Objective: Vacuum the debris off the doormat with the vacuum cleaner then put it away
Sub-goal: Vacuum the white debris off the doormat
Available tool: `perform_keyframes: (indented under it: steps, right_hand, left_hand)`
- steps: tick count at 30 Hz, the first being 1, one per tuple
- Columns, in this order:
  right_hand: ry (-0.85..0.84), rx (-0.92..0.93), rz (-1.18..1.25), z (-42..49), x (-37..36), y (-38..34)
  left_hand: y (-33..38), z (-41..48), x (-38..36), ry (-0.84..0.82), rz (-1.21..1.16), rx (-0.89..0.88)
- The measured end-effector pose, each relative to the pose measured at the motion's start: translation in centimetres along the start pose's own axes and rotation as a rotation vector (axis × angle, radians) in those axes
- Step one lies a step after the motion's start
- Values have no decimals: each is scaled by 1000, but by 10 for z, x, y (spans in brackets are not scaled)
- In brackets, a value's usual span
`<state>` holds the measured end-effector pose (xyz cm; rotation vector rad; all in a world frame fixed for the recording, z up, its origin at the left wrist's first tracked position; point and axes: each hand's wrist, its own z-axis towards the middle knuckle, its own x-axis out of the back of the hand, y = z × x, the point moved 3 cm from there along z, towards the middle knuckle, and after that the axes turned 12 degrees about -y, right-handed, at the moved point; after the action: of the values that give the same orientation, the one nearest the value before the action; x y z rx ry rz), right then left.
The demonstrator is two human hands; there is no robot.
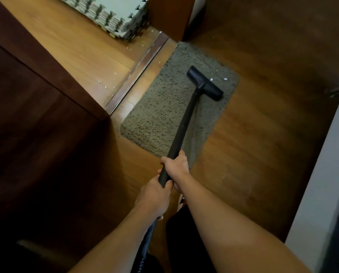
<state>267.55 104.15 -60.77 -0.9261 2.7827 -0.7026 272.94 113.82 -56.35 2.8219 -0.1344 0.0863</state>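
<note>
From the head view, both hands close fully round the black vacuum wand (184,119). The right hand (176,166) has its grip higher up the tube, and the left hand (154,196) has its grip just behind it, where the hose (149,237) joins. The floor nozzle (205,83) rests on the far right part of the shaggy doormat (160,111), with white scraps (225,78) just beyond it.

The wand looks stiff and fairly light, so this two-handed hold near its top should steer it well. The limp hose may drag, and the soft mat may bunch or slide on the smooth wooden floor (263,138).

A dark wooden panel (36,119) closes in the left and a pale wall (322,174) the right. The mat's left edge lies near a door sill (139,73), and stacked foam tiles (109,14) are beyond. Open floor lies to the mat's right.
</note>
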Motion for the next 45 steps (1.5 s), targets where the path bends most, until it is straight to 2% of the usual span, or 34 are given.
perform_keyframes:
  steps: [11,17,27,33,45]
  right_hand:
    - [26,8,-53,42,78,-51]
    - [63,39,-62,56,101,-55]
    - [67,35,-62,46,77,-18]
    - [22,14,-47,19,32,12]
    - [-54,34,4,-31,-53,58]
  left_hand:
    - [90,41,-18,-41,-36,-44]
    - [106,59,-29,-45,-84,-81]
    - [55,52,-39,-52,-231,-81]
    - [3,22,-30,-32,-270,-26]
    - [-85,-34,-12,46,-258,-64]
